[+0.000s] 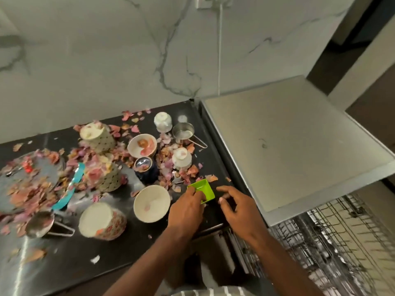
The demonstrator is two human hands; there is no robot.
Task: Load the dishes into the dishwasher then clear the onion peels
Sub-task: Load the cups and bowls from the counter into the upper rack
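Lime-green plastic measuring cup [201, 190] pinched at its near rim by the left hand [187, 207], fingers [193, 194] curled over the edge, probably to lift it off the black desk [119, 255]. Right hand [237, 212] spread just to the right of the cup, fingers relaxed, holding nothing, likely poised to take it or steady it.

Open dishwasher with wire rack [333, 238] below and to the right of the right hand, seemingly pulled out to receive dishes. Desk edge directly under the right wrist, so only a short carry over the edge.

Left of the left fingers, almost touching: cream bowl [151, 202]. Beyond the fingers: dry pink onion peels [171, 165], small white cup [181, 158], steel measuring cup [184, 131]. Farther left: floral bowl on its side [102, 221], patterned cups [98, 136].

Little bare desk except near the body; freest path to the right.
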